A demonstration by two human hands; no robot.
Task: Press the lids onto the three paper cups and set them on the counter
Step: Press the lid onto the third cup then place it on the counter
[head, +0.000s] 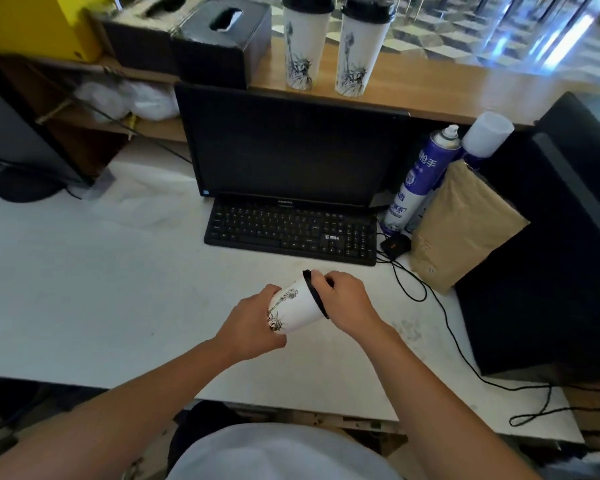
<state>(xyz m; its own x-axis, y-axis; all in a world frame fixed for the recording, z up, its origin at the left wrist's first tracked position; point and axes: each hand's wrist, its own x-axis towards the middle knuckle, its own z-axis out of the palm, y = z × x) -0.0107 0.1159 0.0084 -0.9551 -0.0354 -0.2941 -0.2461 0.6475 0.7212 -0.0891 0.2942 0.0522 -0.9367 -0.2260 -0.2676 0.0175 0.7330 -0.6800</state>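
Reaching forward over the white bench (pixel 84 289), both bare forearms angle inward and meet at one paper cup (pixel 293 311), held tilted on its side just above the surface. The left hand (pixel 250 323) wraps around the cup's base end, fingers curled closed on the printed wall. The right hand (pixel 347 303) grips the black lid (pixel 315 294) at the cup's mouth, fingers hooked over the rim.

Just beyond the hands lies a black keyboard (pixel 291 233), with a dark monitor (pixel 291 147) behind it. To the right of the hands stand a brown paper bag (pixel 465 226) and a blue spray can (pixel 420 181), with black cables trailing over the bench.

Farther off, on the raised wooden counter (pixel 465 95), two lidded cups (pixel 303 43) stand upright side by side, with dark tissue boxes (pixel 222 39) to their left.
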